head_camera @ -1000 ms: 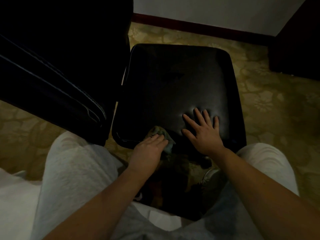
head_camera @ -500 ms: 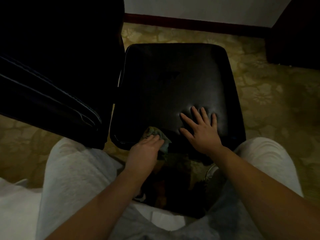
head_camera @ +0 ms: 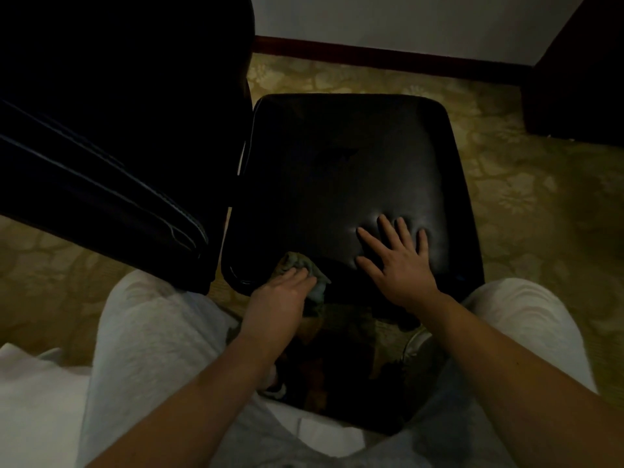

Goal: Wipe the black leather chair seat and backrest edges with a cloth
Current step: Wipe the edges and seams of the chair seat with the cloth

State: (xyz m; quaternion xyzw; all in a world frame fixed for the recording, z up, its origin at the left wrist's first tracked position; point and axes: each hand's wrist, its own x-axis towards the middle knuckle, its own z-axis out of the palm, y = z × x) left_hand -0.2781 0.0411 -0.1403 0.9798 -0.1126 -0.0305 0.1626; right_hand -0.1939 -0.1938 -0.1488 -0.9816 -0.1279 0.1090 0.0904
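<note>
Near the left corner of a black leather chair seat, seen from above in dim light, a person's left hand lies over a bunched grey-green cloth. Its grip is loosely closed: the fingers curve over the cloth and hold it against the seat's near edge, with a fold of the fabric hanging down beside the fingertips. The thumb is hidden.

To the right, well apart from the cloth, the right hand rests flat on the seat with its fingers spread and straight, holding nothing and dimpling the leather slightly. It seems to steady the chair.

At the left, the chair's dark backrest, marked by pale stitched lines, rises toward the camera. Patterned olive carpet surrounds the chair, and the person's pale grey trousers frame the near edge.

Judging from this, the wiping is at the seat's near-left corner. The darkness shows no difference between wiped and unwiped leather, so how much of the seat is finished cannot be told. The backrest edges, with no cloth near them, probably remain to be wiped.
</note>
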